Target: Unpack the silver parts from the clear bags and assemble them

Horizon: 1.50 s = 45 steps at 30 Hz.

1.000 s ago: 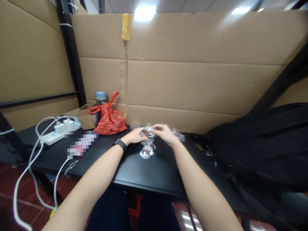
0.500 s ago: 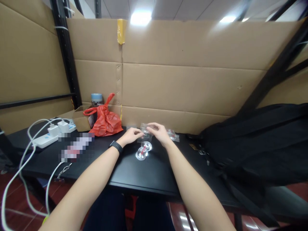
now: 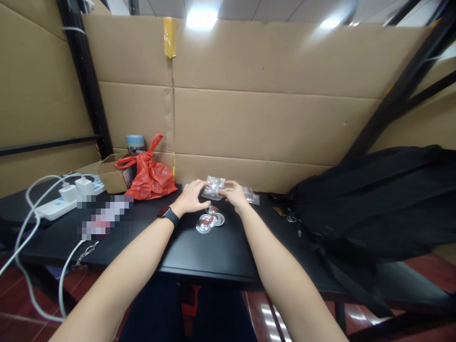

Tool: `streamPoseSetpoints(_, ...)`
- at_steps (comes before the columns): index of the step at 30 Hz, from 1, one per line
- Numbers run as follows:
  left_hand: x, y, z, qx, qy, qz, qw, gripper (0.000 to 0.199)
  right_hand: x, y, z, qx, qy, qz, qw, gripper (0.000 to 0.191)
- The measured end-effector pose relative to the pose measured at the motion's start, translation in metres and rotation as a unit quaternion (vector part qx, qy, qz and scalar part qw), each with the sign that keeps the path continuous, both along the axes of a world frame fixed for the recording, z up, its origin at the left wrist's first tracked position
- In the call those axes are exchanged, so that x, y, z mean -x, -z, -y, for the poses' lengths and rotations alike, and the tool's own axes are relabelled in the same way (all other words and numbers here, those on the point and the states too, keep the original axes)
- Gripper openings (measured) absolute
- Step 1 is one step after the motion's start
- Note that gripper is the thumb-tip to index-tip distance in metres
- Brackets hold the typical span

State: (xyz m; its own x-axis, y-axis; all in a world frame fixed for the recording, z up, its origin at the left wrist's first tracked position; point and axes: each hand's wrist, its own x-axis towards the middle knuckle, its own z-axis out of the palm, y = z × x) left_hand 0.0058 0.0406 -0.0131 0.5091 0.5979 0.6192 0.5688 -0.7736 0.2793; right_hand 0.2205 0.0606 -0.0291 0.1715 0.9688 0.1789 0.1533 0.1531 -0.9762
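Several clear round plastic pieces with red parts [image 3: 204, 223] lie overlapping on the black table, between and just in front of my hands. My left hand [image 3: 191, 197] is open, its thumb stretched down beside the farthest round piece [image 3: 213, 209]. The left fingertips reach the near-left edge of a small clear plastic bag [image 3: 214, 184]. My right hand [image 3: 234, 194] pinches that bag at its right side. What is inside the crinkled bag is hard to make out. Another clear packet [image 3: 251, 195] with something red in it lies behind my right hand.
A red plastic bag [image 3: 151, 176], a small cardboard box [image 3: 113, 175] and a blue-lidded jar [image 3: 136, 143] stand at the back left. A power strip [image 3: 53, 208] with white cables lies left. A black backpack [image 3: 370, 204] fills the right side. A cardboard wall [image 3: 263, 123] closes the back.
Another round piece now lies with the two on the table, behind them. My left hand has opened, thumb away from fingers. The clear bag shows more plainly between my hands.
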Motion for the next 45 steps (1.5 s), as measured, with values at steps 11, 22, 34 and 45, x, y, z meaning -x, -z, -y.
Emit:
streamPoseSetpoints(11, -0.002, 0.011, -0.018, -0.084, -0.155, -0.161, 0.971, 0.026, 0.015, 0.012, -0.010, -0.112, -0.004, 0.187, 0.976, 0.033)
streamPoseSetpoints(22, 0.025, 0.042, -0.077, 0.093, -0.242, -0.176, 0.950, 0.046, 0.017, 0.016, -0.009, 0.019, -0.044, 0.513, 0.857, 0.036)
streamPoseSetpoints(34, 0.024, 0.040, -0.072, 0.105, -0.229, -0.193, 0.948, 0.038, 0.017, 0.008, 0.002, -0.007, 0.006, 0.539, 0.842, 0.045)
streamPoseSetpoints(45, 0.022, 0.034, -0.055, 0.054, -0.246, -0.199, 0.947, 0.045, 0.011, 0.008, -0.004, -0.006, 0.008, 0.518, 0.855, 0.028)
